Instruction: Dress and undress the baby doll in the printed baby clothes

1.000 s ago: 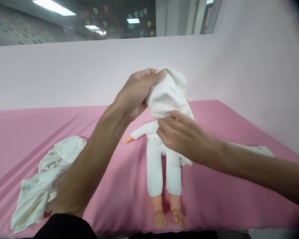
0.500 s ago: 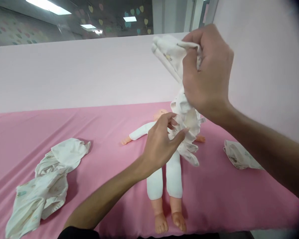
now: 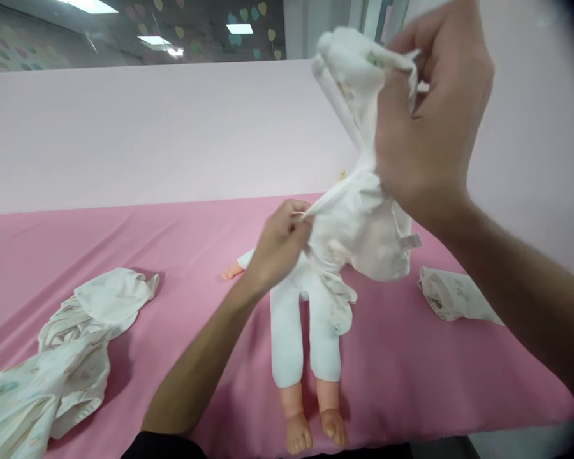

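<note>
A white baby garment with small prints hangs stretched between my hands. My right hand is raised high and pinches its upper part. Lower and to the left, my left hand grips an edge of the same cloth between thumb and fingers. Beneath the garment a baby doll in a white suit lies on its back, bare feet toward me. The cloth and my left hand hide its head and most of its upper body; one small hand shows at the left. A pale tag sticks out from the garment's right side.
The pink-covered table carries a crumpled printed baby garment at the left. A folded printed cloth lies at the right, partly behind my right forearm. A pale padded wall runs along the back.
My left hand has closed on the garment's edge and pulled it out to the left. My right hand has moved up and right, and the bunched cloth has spread open.
</note>
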`<state>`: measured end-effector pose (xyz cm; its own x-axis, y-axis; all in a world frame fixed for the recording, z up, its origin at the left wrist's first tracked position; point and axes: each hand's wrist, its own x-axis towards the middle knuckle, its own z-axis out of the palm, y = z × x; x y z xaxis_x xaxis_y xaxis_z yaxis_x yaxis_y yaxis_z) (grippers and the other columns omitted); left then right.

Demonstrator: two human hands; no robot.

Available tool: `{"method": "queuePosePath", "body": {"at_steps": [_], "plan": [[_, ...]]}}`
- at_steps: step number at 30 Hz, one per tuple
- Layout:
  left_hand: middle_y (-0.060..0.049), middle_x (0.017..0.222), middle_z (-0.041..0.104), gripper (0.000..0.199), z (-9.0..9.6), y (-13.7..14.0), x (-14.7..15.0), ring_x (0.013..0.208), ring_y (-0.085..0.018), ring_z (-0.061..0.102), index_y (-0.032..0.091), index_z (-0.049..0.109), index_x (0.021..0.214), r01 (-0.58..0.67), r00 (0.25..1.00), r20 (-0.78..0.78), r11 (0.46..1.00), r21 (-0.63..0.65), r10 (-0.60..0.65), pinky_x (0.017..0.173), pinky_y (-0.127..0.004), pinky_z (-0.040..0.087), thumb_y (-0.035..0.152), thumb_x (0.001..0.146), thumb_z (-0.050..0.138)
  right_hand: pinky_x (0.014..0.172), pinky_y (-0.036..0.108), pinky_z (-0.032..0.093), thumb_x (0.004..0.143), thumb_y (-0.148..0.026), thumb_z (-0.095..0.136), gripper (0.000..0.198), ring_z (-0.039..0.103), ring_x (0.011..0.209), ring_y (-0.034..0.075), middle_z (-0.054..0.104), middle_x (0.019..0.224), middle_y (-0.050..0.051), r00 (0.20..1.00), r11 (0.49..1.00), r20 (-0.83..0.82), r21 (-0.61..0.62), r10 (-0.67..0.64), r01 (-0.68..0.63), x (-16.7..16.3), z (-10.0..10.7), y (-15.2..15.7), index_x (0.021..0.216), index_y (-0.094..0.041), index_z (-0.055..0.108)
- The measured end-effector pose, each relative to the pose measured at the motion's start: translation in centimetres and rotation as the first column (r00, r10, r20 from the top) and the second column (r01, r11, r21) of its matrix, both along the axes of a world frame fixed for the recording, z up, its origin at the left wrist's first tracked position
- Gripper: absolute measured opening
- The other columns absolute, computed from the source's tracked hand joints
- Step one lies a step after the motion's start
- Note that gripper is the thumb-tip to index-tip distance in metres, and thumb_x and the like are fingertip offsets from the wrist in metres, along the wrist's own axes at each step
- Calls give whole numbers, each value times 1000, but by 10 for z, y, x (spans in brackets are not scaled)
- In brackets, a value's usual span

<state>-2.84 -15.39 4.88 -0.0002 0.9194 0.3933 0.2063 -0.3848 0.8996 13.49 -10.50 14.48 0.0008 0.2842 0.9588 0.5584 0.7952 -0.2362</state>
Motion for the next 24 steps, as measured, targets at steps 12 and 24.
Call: {"method": "queuePosePath", "body": {"at_steps": [12,24], "plan": [[2,68,61,21,50,-49,-18,47,-8,46,23,68,102,14,956,-292,999,-41,-25,42,-18,36,24,84,57,85,39,53,89,-53,63,37,60,106,26,61,117,7,737,614,259,-745,625,-259,22,-73,-33,115,-27,64],[5,59,46,17,59,-66,-8,50,-8,42,24,67,97,-161,826,-508,967,199,243,43,-19,33,21,84,55,67,34,51,89,-27,62,10,61,81,20,63,90,6,957,922,238,-381,165,-64,3,-100,-82,98,-22,63]]}}
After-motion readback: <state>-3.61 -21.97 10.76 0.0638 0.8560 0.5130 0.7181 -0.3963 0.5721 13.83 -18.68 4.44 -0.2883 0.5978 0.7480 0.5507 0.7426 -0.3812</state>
